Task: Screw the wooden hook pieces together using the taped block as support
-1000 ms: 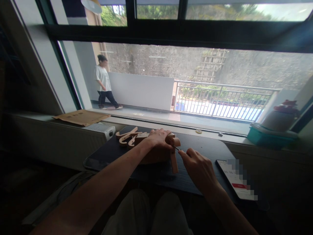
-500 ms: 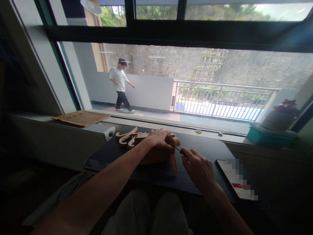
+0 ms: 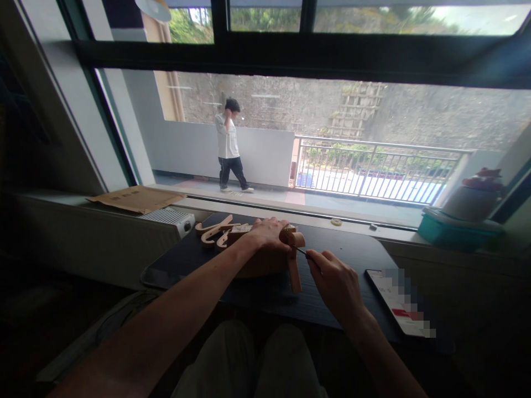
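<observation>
Nearest are the person's knees, on the near side of the wooden assembly, which sits on a dark tabletop. To the assembly's right and a little nearer, a phone lies face up, well apart from it. The right hand, just right of the assembly, is curled around a thin dark tool whose tip points left, to where a flat wooden strip and a rounded wooden piece meet at the assembly's right end; whether the tip touches cannot be told.

The assembly lies directly under the left hand, laid palm down across its top with the thumb toward the tool tip; how far those fingers close cannot be seen. The left forearm crosses in front of the assembly and hides part of it. Just left of it lie curved wooden pieces.

Farther left are a white radiator and a brown paper envelope. Beyond the assembly to the right, a small ring and a teal box rest on the sill. Outside the window, behind the assembly, a person stands mid-stride, left of a metal railing.
</observation>
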### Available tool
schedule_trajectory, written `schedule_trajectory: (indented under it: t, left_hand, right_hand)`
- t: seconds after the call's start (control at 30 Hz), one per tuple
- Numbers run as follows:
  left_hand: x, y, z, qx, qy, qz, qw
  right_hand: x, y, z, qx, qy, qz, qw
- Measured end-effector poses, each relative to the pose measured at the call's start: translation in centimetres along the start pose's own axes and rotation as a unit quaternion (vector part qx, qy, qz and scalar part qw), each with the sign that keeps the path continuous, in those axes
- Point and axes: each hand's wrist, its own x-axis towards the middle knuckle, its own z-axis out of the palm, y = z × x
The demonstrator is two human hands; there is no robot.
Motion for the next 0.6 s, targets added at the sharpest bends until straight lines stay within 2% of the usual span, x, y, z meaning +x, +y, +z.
schedule_trajectory:
  t: [0.3, 0.37, 0.43, 0.5, 0.57, 0.6]
  left_hand:
    - [0.1, 0.0, 0.2, 0.011, 0.005, 0.009, 1.000]
    - [0.1, -0.2, 0.2, 0.007, 0.006, 0.015, 1.000]
    - [0.2, -0.3, 0.1, 0.005, 0.001, 0.021, 1.000]
    - [0.4, -0.5, 0.1, 0.006, -0.006, 0.019, 1.000]
    - [0.6, -0.6, 0.1, 0.006, -0.011, 0.018, 1.000]
    - [0.6, -0.6, 0.1, 0.007, -0.011, 0.018, 1.000]
  right_hand:
    - [0.2, -0.5, -0.3, -0.018, -0.005, -0.018, 1.000]
    - [0.0, -0.3, -0.8, 0.022, -0.022, 0.009, 0.999]
    - [-0.2, 0.6, -1.0, 0.106, -0.025, 0.073, 0.991]
    - [-0.4, 1.9, -0.8, 0.240, 0.016, 0.170, 0.956]
    - [-0.2, 3.1, 0.2, 0.393, 0.075, 0.248, 0.882]
    - [0.0, 3.7, 0.9, 0.453, 0.063, 0.262, 0.850]
